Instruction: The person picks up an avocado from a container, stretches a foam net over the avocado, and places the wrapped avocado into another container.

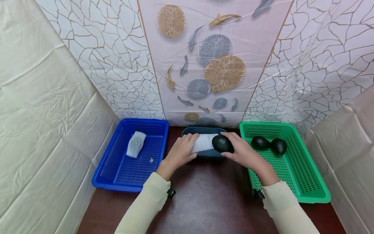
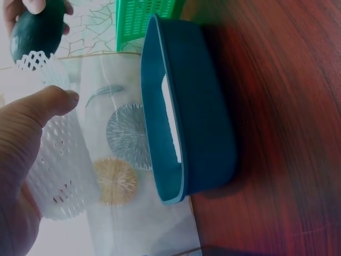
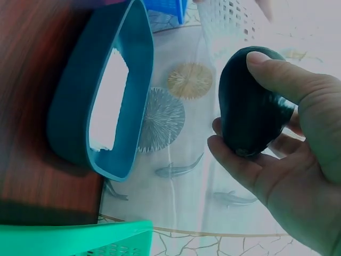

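My left hand (image 1: 183,148) grips a white foam net sleeve (image 1: 202,143), its thumb lying across the mesh in the left wrist view. A dark avocado (image 1: 222,143) is pinched between the thumb and fingers of my right hand (image 1: 240,149). The avocado's end meets the open mouth of the sleeve, as the left wrist view also shows the avocado (image 2: 38,31) at the sleeve's rim. Both are held above a dark teal bin (image 1: 210,154). Something white, like more foam sleeves (image 3: 110,101), lies inside that bin.
On the left stands a blue basket (image 1: 97,182) with a netted item (image 1: 136,144) and a small pale scrap in it. A green basket (image 1: 314,182) on the right holds two dark avocados (image 1: 261,143). Patterned cloth hangs behind the brown table (image 1: 204,195).
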A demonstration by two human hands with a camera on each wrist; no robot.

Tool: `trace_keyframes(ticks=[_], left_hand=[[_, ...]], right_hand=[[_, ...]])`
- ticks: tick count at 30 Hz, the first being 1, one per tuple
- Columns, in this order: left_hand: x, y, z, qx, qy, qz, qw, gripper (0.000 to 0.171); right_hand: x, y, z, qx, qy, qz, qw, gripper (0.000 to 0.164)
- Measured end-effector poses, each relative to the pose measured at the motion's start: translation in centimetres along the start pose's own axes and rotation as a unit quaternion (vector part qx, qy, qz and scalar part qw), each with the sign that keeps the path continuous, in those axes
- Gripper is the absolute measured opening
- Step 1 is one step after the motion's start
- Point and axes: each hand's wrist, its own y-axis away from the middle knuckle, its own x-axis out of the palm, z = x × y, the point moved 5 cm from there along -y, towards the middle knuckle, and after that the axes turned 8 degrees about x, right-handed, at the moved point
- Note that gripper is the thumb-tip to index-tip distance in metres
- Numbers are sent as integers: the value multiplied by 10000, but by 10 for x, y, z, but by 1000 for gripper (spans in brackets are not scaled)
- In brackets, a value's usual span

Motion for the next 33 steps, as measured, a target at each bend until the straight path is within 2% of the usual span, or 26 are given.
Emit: trace_keyframes(ticks=[8,24,33], left_hand=[[1,-5,-6,86,-103,236,9996,77],[3,-4,-18,318,209,31,9993,65],[2,-4,-22,251,544,-44,9982,71]], right_hand=[[-1,-6,8,134,-110,138,9998,76],[7,-3,10,-223,-203,175,9994,71],[8,-1,6,-385,-534,-156,9977,60]])
